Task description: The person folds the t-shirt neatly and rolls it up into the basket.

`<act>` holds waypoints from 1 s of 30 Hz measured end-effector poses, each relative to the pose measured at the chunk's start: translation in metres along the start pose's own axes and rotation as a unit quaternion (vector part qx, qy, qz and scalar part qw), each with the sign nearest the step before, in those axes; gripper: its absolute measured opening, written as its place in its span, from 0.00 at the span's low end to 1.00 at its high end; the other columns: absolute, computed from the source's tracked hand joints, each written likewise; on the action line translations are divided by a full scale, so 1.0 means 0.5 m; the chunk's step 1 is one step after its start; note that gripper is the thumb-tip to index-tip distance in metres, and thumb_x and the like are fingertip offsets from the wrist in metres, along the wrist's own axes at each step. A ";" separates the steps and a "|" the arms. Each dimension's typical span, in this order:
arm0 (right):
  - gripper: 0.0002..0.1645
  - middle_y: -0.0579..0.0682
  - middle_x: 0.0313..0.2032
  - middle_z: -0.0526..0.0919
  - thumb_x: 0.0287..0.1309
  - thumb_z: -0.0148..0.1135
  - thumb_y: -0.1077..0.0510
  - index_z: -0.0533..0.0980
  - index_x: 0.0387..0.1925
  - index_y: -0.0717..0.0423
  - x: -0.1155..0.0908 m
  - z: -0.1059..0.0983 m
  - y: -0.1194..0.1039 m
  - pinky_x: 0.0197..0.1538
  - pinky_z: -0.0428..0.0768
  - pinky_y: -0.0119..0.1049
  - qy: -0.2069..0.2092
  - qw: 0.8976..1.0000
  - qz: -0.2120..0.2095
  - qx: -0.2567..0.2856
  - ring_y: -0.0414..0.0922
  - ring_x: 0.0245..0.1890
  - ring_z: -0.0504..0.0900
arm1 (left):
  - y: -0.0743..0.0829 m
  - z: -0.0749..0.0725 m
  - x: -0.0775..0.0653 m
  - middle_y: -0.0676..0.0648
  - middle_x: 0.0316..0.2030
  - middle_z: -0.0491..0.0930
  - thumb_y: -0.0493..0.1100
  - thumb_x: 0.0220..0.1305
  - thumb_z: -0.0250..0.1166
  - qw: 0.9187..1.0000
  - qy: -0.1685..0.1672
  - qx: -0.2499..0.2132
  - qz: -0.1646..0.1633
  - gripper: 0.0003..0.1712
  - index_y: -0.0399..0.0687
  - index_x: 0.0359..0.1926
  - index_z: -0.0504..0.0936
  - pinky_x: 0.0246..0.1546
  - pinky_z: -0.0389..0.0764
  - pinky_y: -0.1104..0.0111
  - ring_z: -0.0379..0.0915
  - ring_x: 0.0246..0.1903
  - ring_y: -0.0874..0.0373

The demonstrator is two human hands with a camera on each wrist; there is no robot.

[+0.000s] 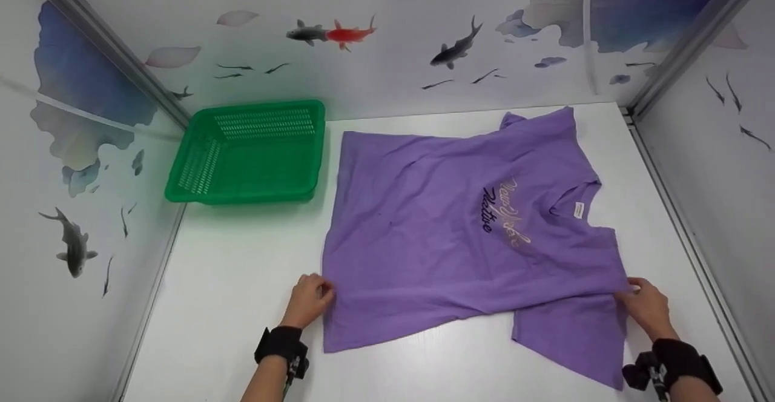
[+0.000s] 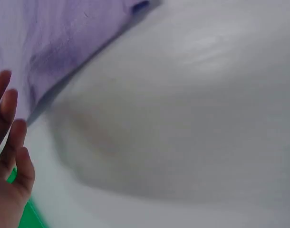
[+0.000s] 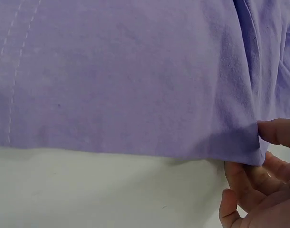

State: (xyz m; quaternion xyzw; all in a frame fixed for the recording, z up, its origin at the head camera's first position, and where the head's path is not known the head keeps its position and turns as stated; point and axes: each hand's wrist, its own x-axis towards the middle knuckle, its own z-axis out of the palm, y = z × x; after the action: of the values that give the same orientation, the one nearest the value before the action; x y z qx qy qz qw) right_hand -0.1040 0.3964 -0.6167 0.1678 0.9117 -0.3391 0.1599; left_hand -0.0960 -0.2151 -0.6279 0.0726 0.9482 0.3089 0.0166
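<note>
A purple T-shirt lies spread sideways, its hem at the left and its neckline, with a white label, at the right. Black and pale lettering marks its chest. At the hem, my left hand pinches the edge with thumb and forefinger; the left wrist view shows only its other fingers, loosely bent. My right hand pinches the shoulder edge by the near sleeve, thumb above the cloth and fingers below in the right wrist view. A crease runs between both hands.
A green plastic basket with slotted sides stands at the back left of the white table. Printed panels with fish and leaves wall the table at the back and both sides. A black strap with a camera sits on each wrist.
</note>
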 end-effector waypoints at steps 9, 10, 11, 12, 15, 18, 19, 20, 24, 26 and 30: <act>0.33 0.81 0.47 0.64 0.54 0.49 0.62 0.54 0.54 0.84 0.009 -0.002 0.005 0.42 0.74 0.50 -0.013 1.000 -0.011 0.004 0.70 0.46 0.68 | 0.034 0.057 0.092 0.37 0.60 0.64 0.47 0.54 0.64 0.995 -0.005 0.099 -0.006 0.30 0.37 0.56 0.71 0.55 0.53 0.39 0.55 0.61 0.40; 0.33 0.81 0.47 0.64 0.54 0.50 0.62 0.55 0.54 0.84 0.010 -0.005 0.007 0.43 0.73 0.50 -0.017 1.000 -0.009 0.003 0.70 0.46 0.68 | 0.035 0.058 0.096 0.38 0.61 0.63 0.48 0.54 0.64 0.994 -0.009 0.106 -0.012 0.31 0.38 0.56 0.70 0.55 0.52 0.39 0.55 0.61 0.40; 0.33 0.81 0.47 0.64 0.54 0.50 0.62 0.55 0.54 0.85 0.010 -0.008 0.009 0.43 0.73 0.51 -0.021 1.000 -0.008 0.001 0.70 0.46 0.68 | 0.034 0.058 0.098 0.38 0.61 0.63 0.48 0.54 0.64 0.993 -0.010 0.115 -0.015 0.31 0.39 0.57 0.70 0.55 0.52 0.39 0.55 0.61 0.41; 0.33 0.81 0.47 0.64 0.54 0.50 0.63 0.55 0.54 0.85 0.009 -0.011 0.011 0.43 0.73 0.51 -0.025 1.000 -0.008 -0.003 0.70 0.46 0.68 | 0.033 0.058 0.100 0.38 0.61 0.63 0.48 0.53 0.64 0.992 -0.010 0.121 -0.017 0.31 0.39 0.57 0.70 0.55 0.52 0.38 0.55 0.61 0.41; 0.32 0.82 0.46 0.64 0.52 0.51 0.64 0.54 0.52 0.86 0.005 -0.022 0.019 0.43 0.72 0.52 -0.045 0.999 -0.015 -0.018 0.71 0.45 0.67 | 0.026 0.050 0.102 0.40 0.60 0.64 0.48 0.53 0.64 0.990 -0.009 0.137 -0.013 0.31 0.41 0.57 0.71 0.55 0.53 0.38 0.57 0.61 0.42; 0.32 0.81 0.44 0.65 0.50 0.52 0.64 0.55 0.50 0.86 -0.005 -0.027 0.025 0.41 0.73 0.51 -0.075 0.996 -0.027 -0.028 0.70 0.43 0.69 | 0.014 0.036 0.099 0.39 0.59 0.65 0.48 0.53 0.65 0.989 -0.007 0.145 -0.010 0.30 0.41 0.57 0.71 0.54 0.54 0.38 0.58 0.60 0.41; 0.32 0.81 0.43 0.65 0.49 0.53 0.64 0.55 0.49 0.86 -0.009 -0.028 0.026 0.40 0.73 0.50 -0.084 0.995 -0.031 -0.030 0.69 0.42 0.70 | 0.011 0.031 0.096 0.39 0.59 0.65 0.48 0.53 0.65 0.989 -0.007 0.146 -0.011 0.30 0.41 0.57 0.71 0.54 0.54 0.38 0.57 0.60 0.41; 0.32 0.81 0.42 0.66 0.48 0.53 0.65 0.55 0.49 0.85 -0.014 -0.027 0.027 0.39 0.74 0.49 -0.092 0.995 -0.035 -0.031 0.68 0.41 0.70 | 0.006 0.027 0.094 0.38 0.59 0.66 0.48 0.53 0.65 0.989 -0.007 0.145 -0.013 0.30 0.41 0.56 0.71 0.54 0.54 0.38 0.57 0.60 0.40; 0.31 0.77 0.36 0.70 0.49 0.56 0.64 0.56 0.47 0.84 -0.032 -0.021 0.030 0.34 0.74 0.45 -0.078 0.996 -0.045 -0.030 0.63 0.35 0.74 | -0.008 0.022 0.078 0.35 0.57 0.66 0.45 0.53 0.65 0.993 0.013 0.119 -0.014 0.28 0.38 0.54 0.72 0.53 0.54 0.38 0.56 0.59 0.35; 0.32 0.76 0.36 0.72 0.51 0.56 0.61 0.56 0.49 0.84 -0.041 -0.018 0.030 0.34 0.74 0.46 -0.054 0.998 -0.037 -0.025 0.64 0.35 0.75 | -0.009 0.027 0.068 0.34 0.55 0.67 0.42 0.52 0.66 0.994 0.041 0.098 -0.004 0.26 0.37 0.52 0.73 0.53 0.57 0.40 0.58 0.57 0.35; 0.37 0.76 0.39 0.73 0.56 0.54 0.56 0.53 0.53 0.82 -0.055 -0.014 0.029 0.37 0.73 0.50 -0.017 1.000 -0.015 -0.017 0.67 0.39 0.74 | -0.001 0.047 0.037 0.37 0.47 0.70 0.41 0.48 0.69 0.992 0.099 0.070 0.026 0.22 0.38 0.45 0.76 0.49 0.65 0.47 0.63 0.51 0.39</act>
State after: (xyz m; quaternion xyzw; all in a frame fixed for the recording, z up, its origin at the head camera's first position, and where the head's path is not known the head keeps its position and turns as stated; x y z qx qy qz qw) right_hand -0.0746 0.4058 -0.6086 0.1455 0.9170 -0.3287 0.1731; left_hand -0.1127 -0.1993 -0.6469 0.0675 0.9624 0.2474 -0.0901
